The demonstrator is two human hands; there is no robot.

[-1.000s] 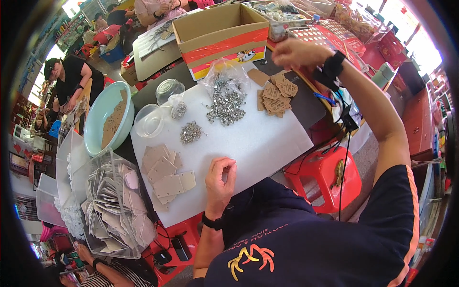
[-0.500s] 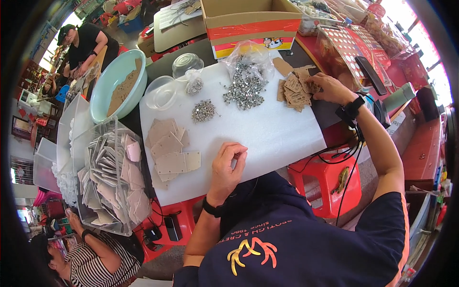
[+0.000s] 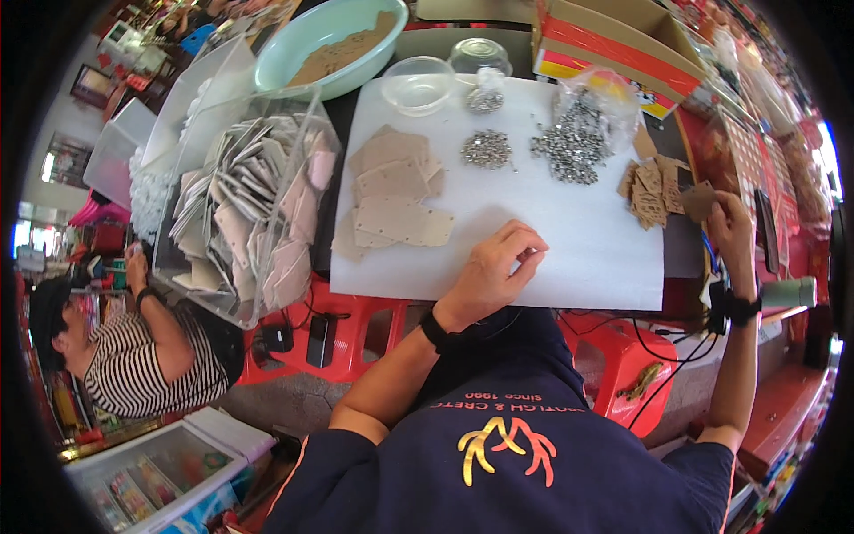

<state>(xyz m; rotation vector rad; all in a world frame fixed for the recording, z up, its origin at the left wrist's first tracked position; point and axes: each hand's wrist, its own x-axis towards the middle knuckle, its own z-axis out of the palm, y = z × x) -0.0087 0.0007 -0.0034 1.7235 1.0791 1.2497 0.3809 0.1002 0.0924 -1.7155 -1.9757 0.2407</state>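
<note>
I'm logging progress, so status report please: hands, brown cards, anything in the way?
Right hand holding a brown card beside the card pile. Left hand loosely curled over white sheet. Nothing visibly blocking the card pile.

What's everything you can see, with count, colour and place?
white sheet: one, white, centre
flat pieces: one pile, beige-grey, sheet's left
open box: one, clear, left, holding similar pieces
silver bits: two loose piles, silver, sheet's far half
plastic bags: two, clear, sheet's far side
round tubs: two, clear, sheet's far edge
brown cards: one pile, brown, sheet's right edge
basin: one, pale blue, back left
carton: one, brown, red and yellow, back right
stools: two, red, below the sheet
co-worker: one, striped top, lower left
left hand: one, black wristband, over sheet's near edge
right hand: one, right, a single card in its grip
</note>
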